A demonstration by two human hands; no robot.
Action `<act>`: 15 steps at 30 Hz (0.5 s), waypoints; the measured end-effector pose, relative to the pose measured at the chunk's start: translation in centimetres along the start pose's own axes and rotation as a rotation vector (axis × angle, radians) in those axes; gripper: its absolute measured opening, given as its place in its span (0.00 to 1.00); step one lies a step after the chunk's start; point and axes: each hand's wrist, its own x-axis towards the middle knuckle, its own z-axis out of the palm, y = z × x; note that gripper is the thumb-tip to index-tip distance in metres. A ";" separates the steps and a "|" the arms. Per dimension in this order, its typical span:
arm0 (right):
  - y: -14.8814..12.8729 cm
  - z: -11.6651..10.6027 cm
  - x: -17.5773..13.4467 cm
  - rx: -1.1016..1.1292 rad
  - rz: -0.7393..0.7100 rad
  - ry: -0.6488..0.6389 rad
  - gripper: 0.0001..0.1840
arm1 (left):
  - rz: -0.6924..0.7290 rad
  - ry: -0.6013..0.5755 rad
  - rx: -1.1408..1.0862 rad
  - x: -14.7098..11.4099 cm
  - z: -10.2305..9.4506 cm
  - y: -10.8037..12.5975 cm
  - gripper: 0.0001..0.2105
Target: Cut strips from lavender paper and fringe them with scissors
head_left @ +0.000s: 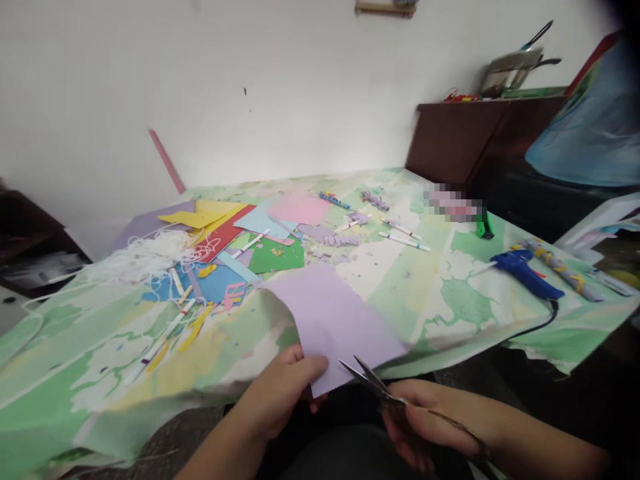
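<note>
The left hand [280,393] pinches a lilac paper sheet [333,320] at the table [450,293] edge; the right hand [425,427] holds open scissors [373,380] at the sheet's near edge.

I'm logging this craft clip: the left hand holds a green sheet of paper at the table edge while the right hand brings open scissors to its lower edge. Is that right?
Not quite: the paper sheet is lilac, not green, as the head view shows. The rest stands: the left hand holds it at the table edge, and the right hand brings open scissors to its lower edge.
</note>
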 end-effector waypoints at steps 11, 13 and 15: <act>-2.0 -1.1 5.4 0.186 -0.164 0.374 0.24 | 0.253 0.037 -0.014 9.0 -1.1 5.0 0.04; -1.6 -1.1 5.9 0.231 -0.090 0.375 0.25 | 0.247 0.026 -0.034 8.6 -1.7 4.8 0.03; -1.4 -0.9 5.6 0.208 -0.023 0.349 0.26 | 0.244 0.050 -0.050 7.9 -2.3 4.8 0.03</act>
